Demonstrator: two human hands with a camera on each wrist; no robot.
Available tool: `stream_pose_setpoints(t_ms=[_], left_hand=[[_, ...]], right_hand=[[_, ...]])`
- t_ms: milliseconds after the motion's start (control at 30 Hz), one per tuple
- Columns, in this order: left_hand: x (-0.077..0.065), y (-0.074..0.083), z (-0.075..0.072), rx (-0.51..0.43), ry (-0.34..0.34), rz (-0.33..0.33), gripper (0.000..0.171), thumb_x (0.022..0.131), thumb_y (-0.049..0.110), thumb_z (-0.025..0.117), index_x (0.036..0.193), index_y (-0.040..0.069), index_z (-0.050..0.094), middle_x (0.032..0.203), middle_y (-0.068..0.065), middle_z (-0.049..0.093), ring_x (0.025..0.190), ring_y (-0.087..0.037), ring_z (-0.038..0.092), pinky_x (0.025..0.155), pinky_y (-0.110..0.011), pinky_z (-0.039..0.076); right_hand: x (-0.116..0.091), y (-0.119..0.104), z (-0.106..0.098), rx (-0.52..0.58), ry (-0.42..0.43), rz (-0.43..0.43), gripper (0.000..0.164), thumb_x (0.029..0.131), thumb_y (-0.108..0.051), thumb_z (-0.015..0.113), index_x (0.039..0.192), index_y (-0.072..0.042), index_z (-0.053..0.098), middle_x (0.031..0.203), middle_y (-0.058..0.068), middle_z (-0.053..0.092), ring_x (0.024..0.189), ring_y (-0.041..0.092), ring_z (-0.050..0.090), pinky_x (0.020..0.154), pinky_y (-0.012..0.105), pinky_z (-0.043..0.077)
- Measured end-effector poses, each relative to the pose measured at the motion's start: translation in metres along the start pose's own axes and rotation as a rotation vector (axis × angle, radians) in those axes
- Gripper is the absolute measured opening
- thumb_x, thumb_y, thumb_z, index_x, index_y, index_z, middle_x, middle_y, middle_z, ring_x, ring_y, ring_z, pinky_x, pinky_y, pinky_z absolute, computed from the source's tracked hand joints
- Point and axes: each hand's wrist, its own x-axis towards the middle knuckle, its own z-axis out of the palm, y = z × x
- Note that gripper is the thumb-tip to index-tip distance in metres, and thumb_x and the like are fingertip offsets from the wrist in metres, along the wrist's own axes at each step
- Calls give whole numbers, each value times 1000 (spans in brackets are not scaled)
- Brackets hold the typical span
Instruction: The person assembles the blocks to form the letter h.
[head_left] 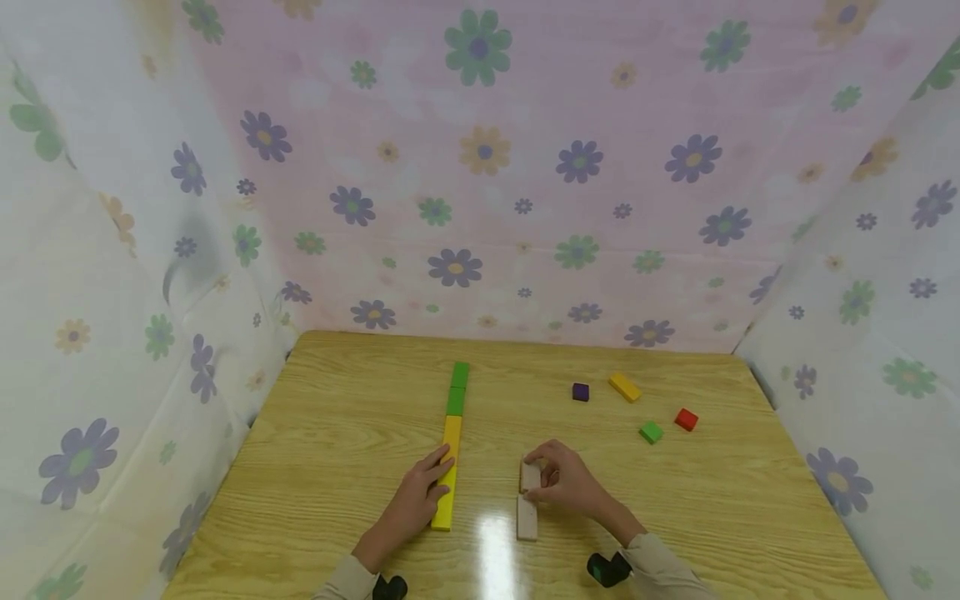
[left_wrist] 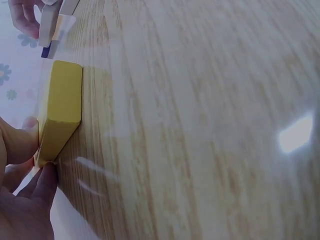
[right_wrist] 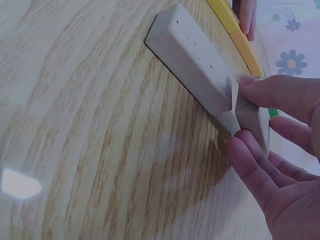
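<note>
My left hand point(head_left: 411, 498) holds the sides of a long yellow block point(head_left: 442, 512), thumb on one side and fingers on the other in the left wrist view. This block is the near end of a straight row. Beyond it lie an orange-yellow block point(head_left: 452, 432) and two green blocks point(head_left: 455, 402). To the right of the row, my right hand point(head_left: 568, 482) pinches a plain wooden block point(head_left: 530, 473) between thumb and fingers. A second plain wooden block point(right_wrist: 190, 55) lies flat at its near end; a narrow gap separates them in the right wrist view.
Farther back on the right of the wood-grain table point(head_left: 360, 433) lie a dark purple cube point(head_left: 581, 392), an orange-yellow block point(head_left: 625, 387), a small green block point(head_left: 651, 432) and a red block point(head_left: 686, 419). Flowered cloth point(head_left: 487, 208) surrounds the table's back and sides.
</note>
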Motion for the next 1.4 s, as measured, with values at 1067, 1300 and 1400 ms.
stream_pose_setpoints(t_ms=[1067,1300,1400], left_hand=[[1,-1,1,0,2,13,43,94,0,55,136,-6,46,148,-18,33,132,-38,34,99,-50,39],[-1,-3,1,2,-7,-15,43,95,2,54,137,-5,46,149,-16,33,134,-37,32,100,-48,38],[-1,-3,1,-2,-8,-2,43,95,2,54,137,-5,45,149,-17,32,133,-38,33,100,-48,39]], right_hand=[[-9,11,5,-59,-68,-70,46,83,-25,74,121,-3,59,128,19,43,92,17,52,77,27,47],[-8,12,6,-70,-93,-90,46,85,-26,72,123,-3,58,129,17,43,92,16,52,78,27,47],[-7,13,5,-84,-100,-78,46,85,-27,72,123,-4,58,130,15,42,91,16,52,77,28,48]])
